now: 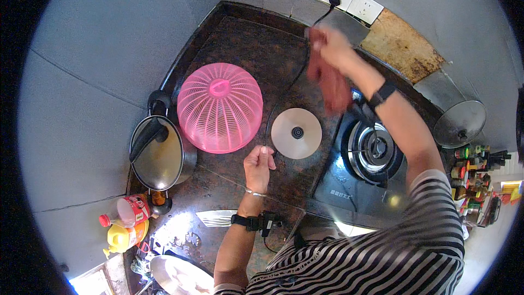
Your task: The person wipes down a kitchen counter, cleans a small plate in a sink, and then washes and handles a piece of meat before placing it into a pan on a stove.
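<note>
My left hand [259,164] pinches a black power cord [289,87] just left of a round kettle base [297,133]. My right hand [333,48] is blurred and grips a reddish-brown cloth [327,78] around or against the upper stretch of the cord; the exact contact is hidden. From there the cord runs up to a black plug [335,0] in a wall socket. Between the left wall and the kettle base stands a pink plastic food cover [220,108] on the dark stone countertop [245,32].
A gas stove [360,164] lies under my right arm. On the left stand a lidded pot [157,151] and two bottles [133,211]. A slotted spatula [215,218] and a metal basin [180,274] are near my left forearm. A glass lid [460,124] and seasoning jars [470,180] are at right.
</note>
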Demonstrator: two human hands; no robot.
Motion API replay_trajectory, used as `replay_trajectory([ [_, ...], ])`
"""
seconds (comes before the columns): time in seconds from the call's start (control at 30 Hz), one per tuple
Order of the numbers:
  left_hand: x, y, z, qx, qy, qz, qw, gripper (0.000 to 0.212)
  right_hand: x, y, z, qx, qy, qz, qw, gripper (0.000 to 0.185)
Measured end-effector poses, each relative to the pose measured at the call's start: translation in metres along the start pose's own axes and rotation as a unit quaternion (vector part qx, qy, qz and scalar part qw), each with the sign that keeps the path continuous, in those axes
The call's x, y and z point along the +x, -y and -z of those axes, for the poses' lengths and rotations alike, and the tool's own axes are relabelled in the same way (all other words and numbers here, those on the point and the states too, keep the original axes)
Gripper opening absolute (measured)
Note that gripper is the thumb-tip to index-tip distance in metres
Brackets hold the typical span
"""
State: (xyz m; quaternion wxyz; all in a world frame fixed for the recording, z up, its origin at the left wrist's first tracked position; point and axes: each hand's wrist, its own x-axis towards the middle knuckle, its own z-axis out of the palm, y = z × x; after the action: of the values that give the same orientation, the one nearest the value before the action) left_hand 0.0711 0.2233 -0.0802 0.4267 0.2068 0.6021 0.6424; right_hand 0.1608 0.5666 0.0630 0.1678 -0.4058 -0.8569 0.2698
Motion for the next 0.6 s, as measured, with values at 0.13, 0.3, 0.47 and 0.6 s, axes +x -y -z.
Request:
replay_trajectory([
  [0.13, 0.003, -0.004, -0.008, 0.001, 0.008, 0.009, 1.0, 0.025, 0.068, -0.049, 0.01, -0.298, -0.19, 0.224, 0.908, 0.036],
  [0.3, 0.003, -0.006, -0.011, 0.05, 0.016, -0.004, 0.999, 0.025, 0.042, -0.067, -0.088, -0.464, 0.095, 0.109, 0.874, 0.024],
  [0.47, 0.003, -0.006, -0.017, 0.04, -0.005, 0.09, 0.995, 0.02, -0.094, 0.011, -0.105, 0.065, 0.351, 0.114, 0.927, 0.024],
  [0.6, 0.007, 0.006, 0.012, 0.388, 0.005, -0.171, 0.906, 0.016, -0.092, 0.05, -0.035, 0.171, 0.387, -0.007, 0.906, 0.046],
])
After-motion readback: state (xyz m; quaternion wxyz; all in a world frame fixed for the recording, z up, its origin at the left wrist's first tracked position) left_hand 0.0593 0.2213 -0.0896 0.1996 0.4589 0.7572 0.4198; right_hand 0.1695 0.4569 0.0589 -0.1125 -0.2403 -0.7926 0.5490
